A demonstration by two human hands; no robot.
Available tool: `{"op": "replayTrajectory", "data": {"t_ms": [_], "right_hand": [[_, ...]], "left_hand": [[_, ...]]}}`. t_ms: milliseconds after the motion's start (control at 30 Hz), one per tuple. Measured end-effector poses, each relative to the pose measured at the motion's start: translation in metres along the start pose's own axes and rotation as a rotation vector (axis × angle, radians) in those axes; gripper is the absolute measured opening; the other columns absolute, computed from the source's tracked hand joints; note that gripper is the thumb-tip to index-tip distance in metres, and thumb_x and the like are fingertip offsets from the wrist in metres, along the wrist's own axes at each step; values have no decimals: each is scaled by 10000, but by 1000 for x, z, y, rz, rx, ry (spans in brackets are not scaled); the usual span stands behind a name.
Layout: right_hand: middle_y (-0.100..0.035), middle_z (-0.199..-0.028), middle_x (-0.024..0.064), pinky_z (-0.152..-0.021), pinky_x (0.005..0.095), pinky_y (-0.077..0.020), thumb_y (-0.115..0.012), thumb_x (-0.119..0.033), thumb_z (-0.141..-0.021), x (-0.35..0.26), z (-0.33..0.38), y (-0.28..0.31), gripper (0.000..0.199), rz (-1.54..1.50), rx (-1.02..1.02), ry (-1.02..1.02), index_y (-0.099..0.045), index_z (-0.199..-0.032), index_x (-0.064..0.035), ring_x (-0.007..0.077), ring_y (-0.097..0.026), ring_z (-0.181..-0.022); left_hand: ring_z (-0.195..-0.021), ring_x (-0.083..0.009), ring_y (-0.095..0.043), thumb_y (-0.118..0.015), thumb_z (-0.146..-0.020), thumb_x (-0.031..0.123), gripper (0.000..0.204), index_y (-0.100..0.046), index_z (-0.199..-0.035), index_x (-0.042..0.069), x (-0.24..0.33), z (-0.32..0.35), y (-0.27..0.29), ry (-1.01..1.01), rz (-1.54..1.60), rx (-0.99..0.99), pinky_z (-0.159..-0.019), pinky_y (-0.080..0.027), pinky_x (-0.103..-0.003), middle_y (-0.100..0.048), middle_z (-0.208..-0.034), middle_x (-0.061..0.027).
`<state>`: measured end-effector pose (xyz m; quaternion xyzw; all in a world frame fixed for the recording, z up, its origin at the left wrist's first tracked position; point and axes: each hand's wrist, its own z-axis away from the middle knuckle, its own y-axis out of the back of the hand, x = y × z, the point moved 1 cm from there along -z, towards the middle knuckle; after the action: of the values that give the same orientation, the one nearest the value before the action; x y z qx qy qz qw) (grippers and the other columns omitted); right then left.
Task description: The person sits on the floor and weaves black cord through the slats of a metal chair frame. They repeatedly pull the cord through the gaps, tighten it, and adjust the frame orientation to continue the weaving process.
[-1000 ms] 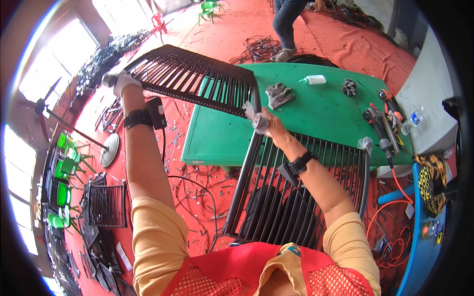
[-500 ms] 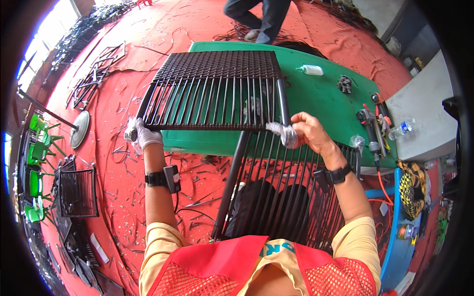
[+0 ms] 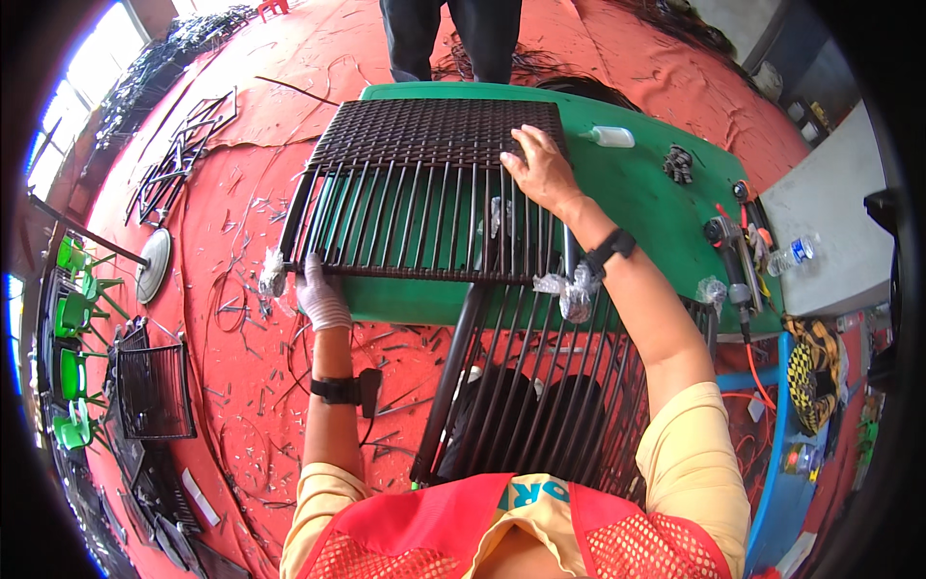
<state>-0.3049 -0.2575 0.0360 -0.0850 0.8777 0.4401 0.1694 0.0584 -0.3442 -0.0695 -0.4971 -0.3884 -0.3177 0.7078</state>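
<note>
A dark brown rattan chair frame (image 3: 424, 130) lies on the green table (image 3: 627, 212). Its far part is tightly woven, while bare parallel bars run across the near part. My left hand (image 3: 323, 297), in a pale glove, grips the near rail by its left corner, thumb on top; the other fingers are partly hidden. On the right, my bare right hand (image 3: 545, 176) rests with fingers spread at the near edge of the weave. Clear plastic wrap (image 3: 576, 294) covers the frame's near right end. Below it, a second barred section (image 3: 540, 386) slants over my legs; I cannot tell whether the two join.
A white bottle (image 3: 612, 137), a dark coiled bundle (image 3: 679, 164) and a power tool (image 3: 730, 261) with a red cord lie on the table's right. A person's legs (image 3: 453, 39) stand behind it. Metal frames (image 3: 183, 154) and scraps litter the red floor at left.
My right hand has left the wrapped near corner and moved forward to the weave. My left hand has shifted right along the rail. The frame sits slightly nearer, and the person behind has moved left.
</note>
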Motion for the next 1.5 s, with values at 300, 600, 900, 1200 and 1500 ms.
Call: {"op": "replayTrajectory", "data": {"t_ms": [300,600,900,1200,1500], "right_hand": [[-401,-1353,182,-1013,540,-367,-499,-624,-842,-27,-36,-27,733,438,-665,-179,-359,-1402,-173,419,-375,-1249],[-372,-1349,157,-986,650,-322,-479,-619,-861,-45,-33,-46,626,525,-629,-318,-415,-1353,-238,378,-333,-1277],[-607,-1142,203,-939,418,-448,-581,-401,-859,-51,32,22,467,-79,-703,15,-607,-1154,-40,339,-554,-1106],[-518,-1256,202,-975,462,-406,-631,-284,-842,-122,270,113,386,68,-178,55,-603,-1106,-4,398,-461,-1194],[-526,-1203,223,-948,558,-371,-574,-293,-864,-179,388,59,336,129,-216,7,-600,-1145,-111,395,-500,-1123]], "left_hand": [[-656,-176,-549,-617,-848,251,338,-498,-1025,-11,2,6,-13,-97,-304,89,-533,-494,-310,-561,-823,-72],[-686,-218,-556,-574,-854,247,395,-493,-1011,-106,-16,-12,-4,-147,-419,76,-646,-482,-356,-600,-845,-141],[-742,-260,-636,-553,-871,262,454,-451,-1124,-102,-18,-16,-11,-101,-492,11,-619,-547,-375,-623,-919,-211],[-754,-144,-600,-496,-908,90,320,-517,-1211,-11,-41,75,33,-272,-264,-399,-666,-503,-267,-625,-958,-93],[-766,-269,-648,-599,-874,263,282,-637,-1072,66,14,155,17,-593,-933,-832,-702,-516,-352,-672,-884,-109]]}}
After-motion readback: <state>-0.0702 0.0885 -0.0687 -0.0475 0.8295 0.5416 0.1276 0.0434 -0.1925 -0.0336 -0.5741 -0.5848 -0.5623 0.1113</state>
